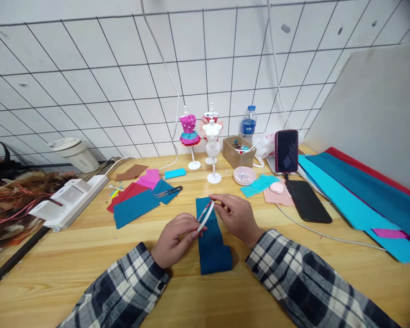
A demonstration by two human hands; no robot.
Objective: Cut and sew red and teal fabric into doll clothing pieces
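A narrow roll of white tape (206, 216), with print on its inner face, is held between my two hands. My left hand (178, 238) pinches its near end with thumb and fingers. At the far end, my right hand (237, 216) has thumb and forefinger closed on the tape's edge. Under the hands lies a long dark teal strip of fabric (212, 248), its near end curled over on the wooden table. Whether a loose end of tape is peeled up, I cannot make out.
Teal and red fabric pieces (136, 208) with thread snips (170, 192) lie left. Behind stand small mannequins (212, 141), a pink bowl (245, 176), a cardboard box (238, 155) and a water bottle (248, 124). Right are phones (309, 202) and large sheets (348, 196); left, a power strip (73, 202).
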